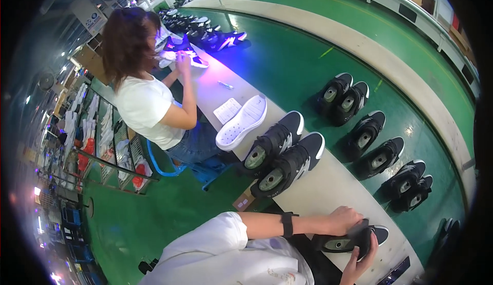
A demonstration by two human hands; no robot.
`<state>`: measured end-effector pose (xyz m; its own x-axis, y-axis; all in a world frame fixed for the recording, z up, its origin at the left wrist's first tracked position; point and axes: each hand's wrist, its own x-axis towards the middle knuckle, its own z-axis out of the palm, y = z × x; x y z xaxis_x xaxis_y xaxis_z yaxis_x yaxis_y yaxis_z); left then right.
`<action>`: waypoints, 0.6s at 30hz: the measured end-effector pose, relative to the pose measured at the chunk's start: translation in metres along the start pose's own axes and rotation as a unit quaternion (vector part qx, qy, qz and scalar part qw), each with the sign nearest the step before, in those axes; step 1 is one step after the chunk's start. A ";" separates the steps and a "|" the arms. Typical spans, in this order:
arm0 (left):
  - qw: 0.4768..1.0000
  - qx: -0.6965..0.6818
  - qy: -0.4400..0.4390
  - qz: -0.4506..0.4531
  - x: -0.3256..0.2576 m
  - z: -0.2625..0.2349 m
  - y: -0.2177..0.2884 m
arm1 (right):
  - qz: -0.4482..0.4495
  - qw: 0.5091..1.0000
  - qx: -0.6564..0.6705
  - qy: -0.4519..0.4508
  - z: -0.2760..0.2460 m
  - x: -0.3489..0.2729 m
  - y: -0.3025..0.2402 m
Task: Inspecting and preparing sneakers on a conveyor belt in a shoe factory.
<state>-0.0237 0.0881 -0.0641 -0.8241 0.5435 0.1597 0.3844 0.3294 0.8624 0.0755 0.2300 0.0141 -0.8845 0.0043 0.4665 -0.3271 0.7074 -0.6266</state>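
Black sneaker (pixel 354 240) with a white sole edge, lying on its side at the near end of the pale workbench (pixel 328 182) and gripped between both of the person's hands. The left hand (pixel 345 219) is closed over the upper from above, fingers curled around the collar; its forearm runs almost level across the bench edge, wrist straight, a black wristband (pixel 287 224) just behind it and a white sleeve (pixel 205 249) pushed up past the elbow. The right hand (pixel 362 262) comes up from the lower edge with the wrist bent back, palm cupping the shoe from beneath and fingertips wrapped onto the upper. Judged from this grip, the handling would go best with the lower hand bearing the weight while the upper hand steadies the collar, keeping the shoe low over the bench. Farther along the workbench from the held sneaker stand a pair of matching sneakers (pixel 285 159), then a white sole unit (pixel 241 123); more pairs (pixel 380 151) rest on the green belt beside it. A co-worker in a white shirt (pixel 141 105) sits at the far part of the bench.
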 end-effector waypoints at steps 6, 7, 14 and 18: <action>0.971 -0.115 -0.155 -0.139 -0.002 -0.023 0.017 | 0.040 0.991 0.042 -0.119 -0.017 -0.006 0.026; 0.948 -0.183 -0.235 -0.113 -0.006 -0.027 0.016 | 0.045 0.991 0.040 -0.116 -0.018 -0.006 0.029; 0.968 0.007 -0.218 -0.126 -0.014 -0.019 0.063 | 0.306 0.882 0.353 0.060 -0.006 0.014 0.022; 0.970 -0.021 -0.192 -0.148 -0.014 -0.029 0.056 | 0.339 0.835 0.423 0.089 0.031 0.014 -0.010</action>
<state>-0.0027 0.0763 -0.0036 -0.6775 0.6798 -0.2810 0.1309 0.4873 0.8634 0.0561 0.2010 0.0073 -0.9227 0.3602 -0.1375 0.0448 -0.2540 -0.9662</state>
